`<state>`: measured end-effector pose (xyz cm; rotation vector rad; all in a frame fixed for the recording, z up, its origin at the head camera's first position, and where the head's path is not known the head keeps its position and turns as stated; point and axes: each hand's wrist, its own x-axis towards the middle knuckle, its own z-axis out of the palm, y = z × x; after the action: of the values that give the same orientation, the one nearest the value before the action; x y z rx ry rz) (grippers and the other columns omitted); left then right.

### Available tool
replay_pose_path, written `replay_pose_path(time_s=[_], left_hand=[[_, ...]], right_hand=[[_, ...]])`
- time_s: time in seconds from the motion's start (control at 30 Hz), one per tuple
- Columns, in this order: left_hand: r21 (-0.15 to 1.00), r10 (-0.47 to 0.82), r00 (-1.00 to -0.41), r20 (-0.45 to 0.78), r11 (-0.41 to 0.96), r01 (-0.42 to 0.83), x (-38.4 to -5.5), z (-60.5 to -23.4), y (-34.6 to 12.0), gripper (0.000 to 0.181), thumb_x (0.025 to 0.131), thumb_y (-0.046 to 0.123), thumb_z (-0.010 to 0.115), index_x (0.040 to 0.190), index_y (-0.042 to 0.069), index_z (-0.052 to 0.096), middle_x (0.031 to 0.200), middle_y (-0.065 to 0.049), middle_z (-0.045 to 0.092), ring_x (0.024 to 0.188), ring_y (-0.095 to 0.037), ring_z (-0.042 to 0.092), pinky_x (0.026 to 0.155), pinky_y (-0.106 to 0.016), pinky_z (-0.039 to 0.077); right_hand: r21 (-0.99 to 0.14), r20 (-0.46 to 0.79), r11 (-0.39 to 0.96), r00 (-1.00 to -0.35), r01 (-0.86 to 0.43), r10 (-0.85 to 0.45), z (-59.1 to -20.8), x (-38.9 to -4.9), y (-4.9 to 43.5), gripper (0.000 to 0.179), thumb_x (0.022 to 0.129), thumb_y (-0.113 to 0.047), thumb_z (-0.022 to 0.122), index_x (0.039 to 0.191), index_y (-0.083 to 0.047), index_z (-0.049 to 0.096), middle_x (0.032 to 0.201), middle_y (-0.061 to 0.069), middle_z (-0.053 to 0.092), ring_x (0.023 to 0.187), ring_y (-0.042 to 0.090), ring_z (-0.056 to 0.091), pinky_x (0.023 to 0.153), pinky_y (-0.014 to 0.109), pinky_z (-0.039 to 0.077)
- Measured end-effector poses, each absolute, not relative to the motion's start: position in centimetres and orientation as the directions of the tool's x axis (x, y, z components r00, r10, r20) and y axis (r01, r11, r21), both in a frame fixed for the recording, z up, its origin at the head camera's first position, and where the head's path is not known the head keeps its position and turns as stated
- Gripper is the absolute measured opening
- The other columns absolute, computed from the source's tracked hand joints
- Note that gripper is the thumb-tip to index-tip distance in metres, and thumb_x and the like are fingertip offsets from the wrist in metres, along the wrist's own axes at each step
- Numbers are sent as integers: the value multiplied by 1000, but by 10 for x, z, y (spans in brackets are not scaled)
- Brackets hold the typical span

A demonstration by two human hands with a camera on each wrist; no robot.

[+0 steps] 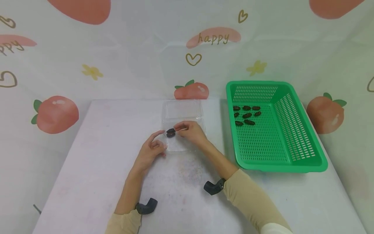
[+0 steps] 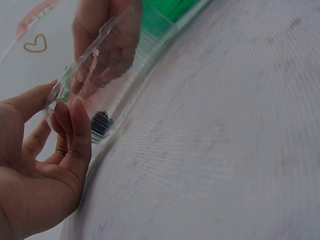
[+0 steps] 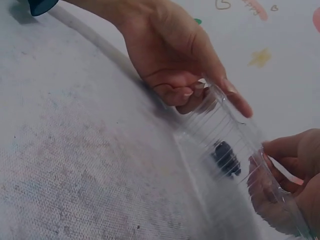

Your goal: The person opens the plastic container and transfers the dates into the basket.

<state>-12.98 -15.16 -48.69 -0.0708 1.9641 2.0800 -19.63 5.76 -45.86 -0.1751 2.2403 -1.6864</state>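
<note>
A clear plastic box (image 1: 187, 144) with its lid (image 1: 182, 109) folded back lies on the table, and two dark dates (image 1: 170, 132) sit side by side near its left wall. My left hand (image 1: 150, 151) holds that wall, thumb and fingers around the rim in the left wrist view. Inside the box, just right of the dates, is my right hand (image 1: 193, 132). Its fingers (image 3: 265, 185) show through the clear wall in the right wrist view, with a gap between them and the dates (image 3: 226, 158). I see nothing between those fingers.
To the right stands a green slotted basket (image 1: 306, 126) with several dates (image 1: 247, 115) on its floor at the left. A patterned cloth (image 1: 140, 65) hangs behind the white table (image 1: 96, 156). Dark curved devices (image 1: 214, 187) sit on both forearms.
</note>
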Motion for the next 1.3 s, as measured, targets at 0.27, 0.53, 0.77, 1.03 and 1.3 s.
replay_pose_path(time_s=[0.27,0.53,0.77,1.03,1.3], left_hand=[[970,167,-959,-230,-44,-241,-130,-486,-150,63,91,7,72,147,20,46,81,0,55,71,-15,60,70,-31,57],[973,175,-962,-210,-58,-223,-130,-485,-149,62,91,5,71,147,18,45,81,-1,54,71,-15,59,70,-31,57],[972,171,-964,-204,-79,-220,-130,-484,-149,62,92,3,70,147,16,45,80,0,54,70,-14,59,69,-30,57],[970,169,-965,-202,-102,-221,-130,-486,-149,62,91,2,69,147,16,45,80,1,54,70,-14,58,69,-30,56],[973,175,-965,-195,-89,-213,-129,-490,-150,62,92,4,70,147,16,45,80,1,53,71,-14,57,69,-30,56]], right_hand=[[-919,-249,367,-931,141,-267,-465,-204,50,22,85,2,68,105,-4,75,100,8,74,85,15,66,71,23,54],[-897,-269,423,-917,127,-295,-465,-208,46,26,81,7,66,104,-3,75,96,9,74,74,12,62,65,20,50],[-881,-243,469,-915,69,-323,-463,-209,42,24,80,3,72,103,-3,76,93,8,75,74,11,63,64,20,51],[-847,-221,532,-917,13,-331,-467,-209,39,16,81,-8,80,97,-7,79,82,2,72,67,9,60,59,20,47],[-841,-205,541,-918,-12,-340,-470,-207,39,11,84,-12,78,95,-9,80,87,2,74,65,11,62,58,22,50]])
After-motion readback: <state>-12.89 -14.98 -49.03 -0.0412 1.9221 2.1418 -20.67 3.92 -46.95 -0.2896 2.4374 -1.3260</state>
